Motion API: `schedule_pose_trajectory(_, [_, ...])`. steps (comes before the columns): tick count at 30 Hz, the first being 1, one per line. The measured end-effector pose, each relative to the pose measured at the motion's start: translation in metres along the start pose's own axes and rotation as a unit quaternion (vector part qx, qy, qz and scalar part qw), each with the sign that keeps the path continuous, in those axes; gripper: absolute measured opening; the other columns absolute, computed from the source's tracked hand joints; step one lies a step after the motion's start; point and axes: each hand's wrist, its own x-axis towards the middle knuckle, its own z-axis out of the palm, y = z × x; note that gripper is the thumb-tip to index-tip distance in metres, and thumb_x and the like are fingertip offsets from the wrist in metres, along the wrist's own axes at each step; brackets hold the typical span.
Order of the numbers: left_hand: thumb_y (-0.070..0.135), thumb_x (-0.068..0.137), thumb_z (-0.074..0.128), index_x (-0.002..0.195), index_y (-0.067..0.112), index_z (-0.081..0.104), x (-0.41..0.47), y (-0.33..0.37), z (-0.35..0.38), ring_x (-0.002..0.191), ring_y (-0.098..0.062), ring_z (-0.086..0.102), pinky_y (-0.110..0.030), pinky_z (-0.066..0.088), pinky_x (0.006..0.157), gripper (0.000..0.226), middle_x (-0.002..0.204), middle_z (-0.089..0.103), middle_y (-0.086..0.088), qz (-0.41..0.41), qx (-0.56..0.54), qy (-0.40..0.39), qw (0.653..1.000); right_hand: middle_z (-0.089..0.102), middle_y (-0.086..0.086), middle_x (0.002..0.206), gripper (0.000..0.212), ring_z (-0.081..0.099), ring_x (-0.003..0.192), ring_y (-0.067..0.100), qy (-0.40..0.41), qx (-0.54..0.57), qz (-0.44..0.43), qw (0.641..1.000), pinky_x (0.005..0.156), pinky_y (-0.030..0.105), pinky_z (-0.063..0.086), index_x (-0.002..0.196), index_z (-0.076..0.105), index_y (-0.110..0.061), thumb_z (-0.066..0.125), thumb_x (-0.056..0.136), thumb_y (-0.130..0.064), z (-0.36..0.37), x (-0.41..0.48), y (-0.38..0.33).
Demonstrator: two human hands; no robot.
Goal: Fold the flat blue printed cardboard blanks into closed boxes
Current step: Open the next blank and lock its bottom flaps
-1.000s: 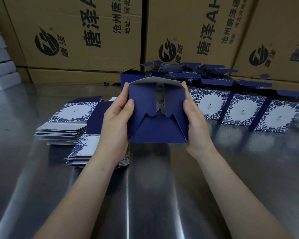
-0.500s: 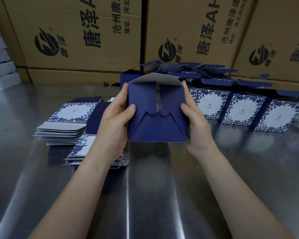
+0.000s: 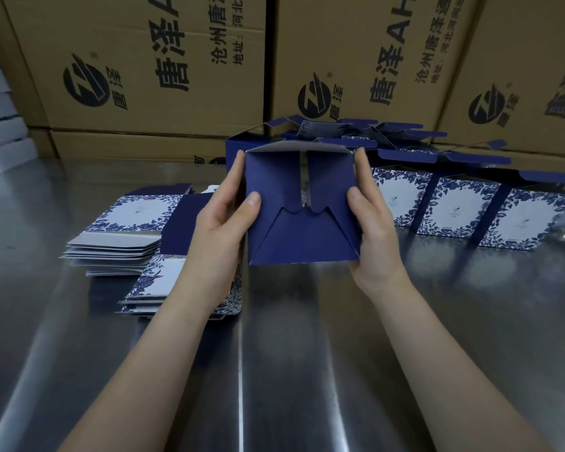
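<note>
I hold a dark blue box [image 3: 302, 233] above the steel table, its folded bottom turned toward me. My left hand [image 3: 221, 223] grips its left side, thumb pressing the left bottom flap. My right hand [image 3: 374, 223] grips the right side, thumb on the right flap. The two side flaps lie nearly flat over the lower triangular flap, with a narrow gap between them. Flat blue printed blanks [image 3: 118, 236] lie stacked at the left, a second stack [image 3: 154, 288] partly under my left forearm.
Several folded boxes with floral print [image 3: 457, 203] stand in a row at the right and behind, lids open. Large brown cartons [image 3: 150, 66] wall off the back. The shiny steel table [image 3: 274, 353] stretches toward me.
Both thumbs have pushed the two side flaps further inward, narrowing the gap between them. The box has stayed in about the same place.
</note>
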Motion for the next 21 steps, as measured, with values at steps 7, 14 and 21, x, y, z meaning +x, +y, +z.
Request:
schedule_pose_trajectory(7, [0.045,0.099,0.042,0.138,0.06,0.023,-0.004,-0.003,0.012,0.124,0.014,0.049,-0.008,0.045,0.091,0.046,0.127,0.051,0.045,0.012,0.057,-0.013,0.998,0.047,0.001,0.148,0.054,0.046,0.134,0.016,-0.016,-0.001,-0.021,1.0,0.112,0.04,0.037,0.151,0.031,-0.017,0.04,0.098,-0.021,0.005,-0.002,-0.002])
schedule_pose_trajectory(14, [0.039,0.1,0.041,0.149,0.049,0.02,-0.002,-0.01,0.008,0.124,0.012,0.05,-0.008,0.045,0.091,0.054,0.127,0.053,0.043,0.004,0.039,-0.008,0.999,0.043,0.004,0.15,0.056,0.042,0.138,0.018,-0.003,-0.005,-0.005,1.0,0.116,0.046,0.031,0.151,0.031,-0.015,0.042,0.096,-0.022,0.006,-0.003,0.005])
schedule_pose_trajectory(21, [0.03,0.104,0.04,0.154,0.039,0.02,-0.004,-0.008,0.009,0.117,0.017,0.053,-0.005,0.046,0.085,0.054,0.12,0.054,0.048,0.023,0.052,-0.007,0.998,0.042,-0.008,0.151,0.048,0.042,0.137,0.011,-0.017,-0.024,-0.021,0.999,0.116,0.044,0.032,0.14,0.038,-0.042,0.043,0.096,-0.023,0.003,-0.001,0.005])
